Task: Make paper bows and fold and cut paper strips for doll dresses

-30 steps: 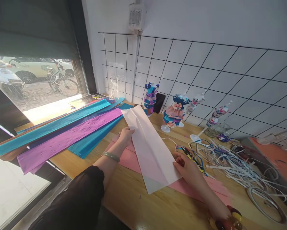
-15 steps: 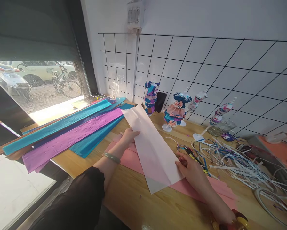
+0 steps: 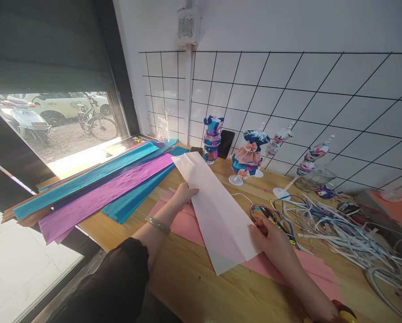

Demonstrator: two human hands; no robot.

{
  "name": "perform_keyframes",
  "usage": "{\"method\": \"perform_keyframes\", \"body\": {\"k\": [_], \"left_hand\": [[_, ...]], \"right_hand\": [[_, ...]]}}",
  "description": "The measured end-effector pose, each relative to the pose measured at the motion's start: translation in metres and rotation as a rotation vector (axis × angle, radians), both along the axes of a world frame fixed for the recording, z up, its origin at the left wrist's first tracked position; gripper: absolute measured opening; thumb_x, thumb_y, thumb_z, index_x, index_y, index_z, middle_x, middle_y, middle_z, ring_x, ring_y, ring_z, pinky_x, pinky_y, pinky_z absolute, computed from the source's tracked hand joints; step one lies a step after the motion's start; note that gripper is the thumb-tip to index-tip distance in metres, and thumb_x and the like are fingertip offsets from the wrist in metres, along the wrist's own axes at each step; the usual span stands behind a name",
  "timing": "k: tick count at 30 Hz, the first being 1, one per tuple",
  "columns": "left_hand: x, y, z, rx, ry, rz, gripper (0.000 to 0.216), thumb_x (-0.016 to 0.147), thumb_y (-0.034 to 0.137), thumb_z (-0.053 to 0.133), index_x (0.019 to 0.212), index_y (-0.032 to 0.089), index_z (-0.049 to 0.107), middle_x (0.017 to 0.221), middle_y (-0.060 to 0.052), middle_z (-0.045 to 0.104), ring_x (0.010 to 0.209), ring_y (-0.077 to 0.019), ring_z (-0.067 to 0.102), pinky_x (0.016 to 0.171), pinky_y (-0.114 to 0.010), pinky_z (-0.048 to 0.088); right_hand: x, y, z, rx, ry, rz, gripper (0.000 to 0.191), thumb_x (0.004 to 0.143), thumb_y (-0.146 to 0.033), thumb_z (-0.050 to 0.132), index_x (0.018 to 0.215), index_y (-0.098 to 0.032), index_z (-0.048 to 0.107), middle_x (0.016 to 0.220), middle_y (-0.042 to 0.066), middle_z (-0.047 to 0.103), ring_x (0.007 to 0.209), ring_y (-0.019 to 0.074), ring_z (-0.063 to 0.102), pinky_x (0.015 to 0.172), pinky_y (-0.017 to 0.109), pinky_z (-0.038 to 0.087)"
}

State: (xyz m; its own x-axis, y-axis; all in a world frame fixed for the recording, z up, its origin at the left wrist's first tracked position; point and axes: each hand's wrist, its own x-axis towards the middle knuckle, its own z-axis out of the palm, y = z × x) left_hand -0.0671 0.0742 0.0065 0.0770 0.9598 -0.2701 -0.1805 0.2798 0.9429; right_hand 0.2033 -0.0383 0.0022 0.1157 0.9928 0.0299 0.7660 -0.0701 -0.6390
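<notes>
Paper sheet [image 3: 217, 211], pinched at both edges in the head view!
Left hand [image 3: 185, 195] grips its left edge, thumb on top; right hand [image 3: 268, 235] pinches the right edge, nearer the bottom. Pink paper [image 3: 189, 228] lies beneath, between the grips, and a purple strip [image 3: 103, 195] stretches out left of the left one. Even, light fingertip pressure looks wise here: squeezing or tugging could crease it.

The sheet [image 3: 217, 206] was long, narrow and whitish, pinker toward its near end. Held at both long edges, it slanted from far left to near right, a soft crease running lengthwise and its far edge slightly uneven. It crossed over the pink paper [image 3: 187, 226].
</notes>
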Motion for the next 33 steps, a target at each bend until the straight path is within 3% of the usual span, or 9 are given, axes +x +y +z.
{"method": "perform_keyframes", "body": {"k": [4,8,13,21,28,33], "left_hand": [[0.003,-0.005,0.004,-0.011,0.025,-0.037,0.028,0.058,0.014,0.071,0.085,0.011,0.063,0.092,-0.014,0.069,0.084,-0.0300,0.066,0.063,-0.036,0.055],[0.004,-0.007,0.004,-0.024,0.026,-0.034,0.030,0.057,0.017,0.074,0.084,0.010,0.062,0.087,-0.014,0.069,0.082,-0.0293,0.066,0.062,-0.034,0.054],[0.006,-0.008,0.001,-0.048,-0.041,-0.036,0.032,0.057,0.017,0.075,0.086,0.011,0.063,0.090,-0.013,0.070,0.086,-0.0292,0.066,0.067,-0.036,0.055],[0.010,-0.016,0.009,-0.085,-0.218,-0.039,0.027,0.063,0.015,0.072,0.089,0.010,0.064,0.092,-0.015,0.069,0.085,-0.0271,0.066,0.073,-0.036,0.054],[0.013,-0.031,0.016,-0.182,-0.377,-0.066,0.032,0.069,0.018,0.067,0.099,0.008,0.062,0.095,-0.017,0.069,0.082,-0.0265,0.067,0.077,-0.038,0.054],[0.016,-0.036,0.019,-0.237,-0.360,-0.099,0.035,0.070,0.013,0.065,0.104,0.007,0.060,0.094,-0.017,0.069,0.079,-0.0257,0.067,0.074,-0.040,0.054]], "right_hand": [[-0.007,0.000,0.007,-0.032,0.082,-0.055,0.060,0.073,-0.049,0.050,0.119,-0.011,0.055,0.093,0.010,0.068,0.082,0.0263,0.063,0.070,0.036,0.047],[-0.017,-0.004,0.018,-0.066,0.266,-0.092,0.048,0.066,-0.047,0.058,0.100,-0.014,0.063,0.096,0.011,0.070,0.089,0.0287,0.064,0.073,0.035,0.048],[-0.014,-0.008,0.013,-0.193,0.481,0.002,0.032,0.068,-0.047,0.060,0.084,-0.019,0.064,0.075,0.002,0.071,0.065,0.0219,0.064,0.058,0.030,0.047],[-0.016,-0.008,0.016,-0.285,0.781,0.018,0.036,0.074,-0.049,0.058,0.098,-0.022,0.061,0.088,0.005,0.072,0.074,0.0227,0.068,0.061,0.031,0.051],[-0.024,-0.010,0.023,-0.217,0.962,-0.060,0.034,0.071,-0.043,0.064,0.100,-0.026,0.064,0.086,0.003,0.073,0.070,0.0226,0.069,0.057,0.032,0.054],[-0.024,-0.013,0.028,-0.219,1.051,-0.054,0.037,0.071,-0.042,0.066,0.105,-0.026,0.062,0.089,0.004,0.072,0.069,0.0215,0.068,0.054,0.031,0.055]]}}
